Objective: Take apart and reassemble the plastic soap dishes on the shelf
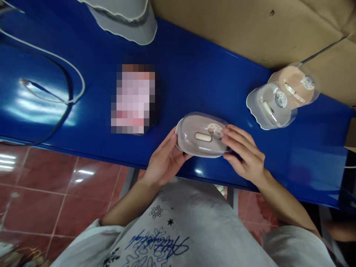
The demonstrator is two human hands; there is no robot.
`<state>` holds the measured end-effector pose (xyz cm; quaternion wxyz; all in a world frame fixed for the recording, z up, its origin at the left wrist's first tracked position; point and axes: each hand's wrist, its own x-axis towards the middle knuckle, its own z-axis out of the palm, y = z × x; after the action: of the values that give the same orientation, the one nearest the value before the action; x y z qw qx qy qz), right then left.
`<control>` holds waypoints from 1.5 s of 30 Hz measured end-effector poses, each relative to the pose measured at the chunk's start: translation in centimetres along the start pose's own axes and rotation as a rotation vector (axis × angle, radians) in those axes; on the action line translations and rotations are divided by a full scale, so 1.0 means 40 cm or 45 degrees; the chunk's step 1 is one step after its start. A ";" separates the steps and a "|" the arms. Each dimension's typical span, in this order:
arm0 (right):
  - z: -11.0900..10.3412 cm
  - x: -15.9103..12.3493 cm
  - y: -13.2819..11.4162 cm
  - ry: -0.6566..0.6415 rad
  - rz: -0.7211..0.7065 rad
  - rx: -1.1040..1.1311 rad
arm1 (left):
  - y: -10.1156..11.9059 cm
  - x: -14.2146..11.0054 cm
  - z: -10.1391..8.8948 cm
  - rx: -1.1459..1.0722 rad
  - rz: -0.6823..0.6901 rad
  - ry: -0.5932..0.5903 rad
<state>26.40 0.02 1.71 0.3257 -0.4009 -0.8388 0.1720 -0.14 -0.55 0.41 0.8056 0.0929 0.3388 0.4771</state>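
Observation:
An oval plastic soap box with a clear domed lid is held level near the front edge of the blue table. Its lid carries a cream handle and a round sticker. My left hand grips the left end, thumb on the side and fingers partly hidden underneath. At the right end, my right hand has its fingers bent over the lid beside the sticker, with the thumb at the near edge. Two similar soap boxes, one greyish and one peach, stand touching at the right.
A pixelated pinkish item lies left of my hands on the blue table. Grey wavy-edged containers stand at the back. Cables loop across the left side. Brown cardboard borders the far edge; another person's arm shows at lower right.

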 end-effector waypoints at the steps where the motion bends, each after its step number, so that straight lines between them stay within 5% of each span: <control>1: 0.003 -0.002 0.000 -0.030 -0.052 -0.016 | 0.000 0.001 0.000 -0.001 0.000 0.001; 27: 0.000 0.009 -0.016 -0.094 -0.305 -0.319 | -0.018 -0.003 -0.015 0.267 0.189 -0.046; 30: 0.004 0.015 -0.014 -0.041 -0.335 -0.353 | -0.041 -0.005 -0.027 0.427 0.252 -0.003; 33: 0.004 0.023 -0.013 -0.011 -0.342 -0.380 | -0.060 -0.007 -0.038 0.664 0.543 0.109; 45: 0.019 0.011 0.030 0.016 -0.268 -0.378 | -0.068 0.017 -0.023 2.127 1.076 -0.018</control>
<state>26.35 1.09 0.67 0.2844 -0.3557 -0.8902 0.0087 1.43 -1.56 -1.87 0.2395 0.7600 0.5051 0.3317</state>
